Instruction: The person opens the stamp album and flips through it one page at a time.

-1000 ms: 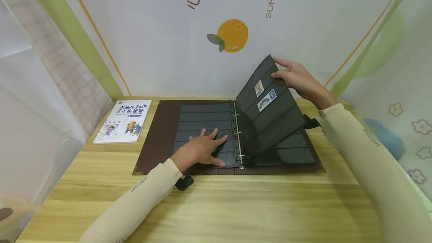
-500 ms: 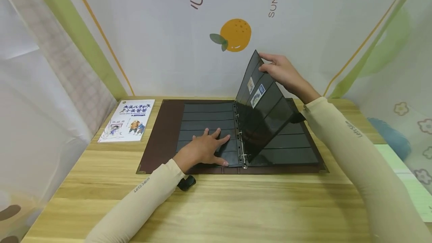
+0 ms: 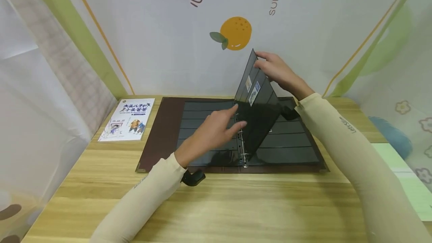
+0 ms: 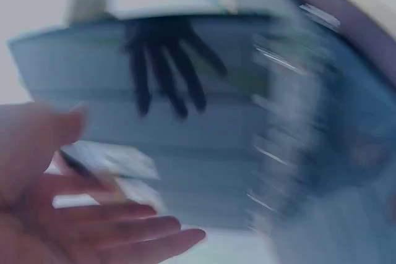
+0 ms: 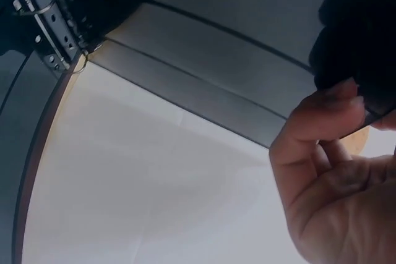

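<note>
A brown ring-bound stamp album [image 3: 156,141] lies spread on the table in the head view, its black pages divided into strip pockets. My right hand [image 3: 280,72] pinches the upper outer corner of a raised black page [image 3: 260,123]; thumb and fingers also show at that edge in the right wrist view. The page stands steeply from the metal rings [image 3: 243,156] and bears a blue-and-white stamp [image 3: 254,93] and a smaller pale stamp [image 3: 248,84]. My left hand [image 3: 216,128] hovers over the left page, fingers extended toward the raised page. In the left wrist view it is blurred.
Left of the album lies a white picture book [image 3: 126,119] with a cartoon cover. A wooden table [image 3: 263,205] carries both. Behind it hangs a white cloth [image 3: 162,48] with printed oranges. A pale green sheet-like surface [image 3: 405,183] shows beyond my right sleeve.
My right hand has swung the page left and more upright. My left hand, earlier spread flat on the left page, has risen and shifted right toward the raised page.
</note>
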Motion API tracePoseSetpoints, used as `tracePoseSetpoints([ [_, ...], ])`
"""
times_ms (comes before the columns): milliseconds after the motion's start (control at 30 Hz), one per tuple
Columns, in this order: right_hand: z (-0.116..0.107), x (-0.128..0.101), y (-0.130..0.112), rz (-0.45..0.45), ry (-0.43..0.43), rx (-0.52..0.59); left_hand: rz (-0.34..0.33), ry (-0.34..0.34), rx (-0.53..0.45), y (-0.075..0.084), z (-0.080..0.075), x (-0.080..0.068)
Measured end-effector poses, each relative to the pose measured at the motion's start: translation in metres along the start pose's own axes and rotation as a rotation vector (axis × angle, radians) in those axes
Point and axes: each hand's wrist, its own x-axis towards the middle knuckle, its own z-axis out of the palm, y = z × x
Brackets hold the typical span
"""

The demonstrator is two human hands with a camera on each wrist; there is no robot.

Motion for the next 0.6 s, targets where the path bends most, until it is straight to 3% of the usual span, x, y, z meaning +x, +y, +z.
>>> tracePoseSetpoints([
  [100,0.003,0.002,-0.006,0.004,0.01,0.001,-0.063,0.067,-0.155,0.034,-0.028,0.009],
  [167,0.004,0.003,-0.011,0.008,0.018,-0.013,-0.109,0.047,-0.197,0.055,-0.044,0.015],
  [267,0.005,0.004,-0.018,0.013,0.026,-0.045,-0.111,-0.029,-0.199,0.074,-0.063,0.027],
  [467,0.009,0.005,-0.028,0.002,0.009,-0.058,-0.138,-0.16,-0.263,0.079,-0.077,0.047],
  [600,0.007,0.002,-0.028,-0.006,-0.019,-0.061,-0.169,-0.19,-0.31,0.076,-0.08,0.049],
])
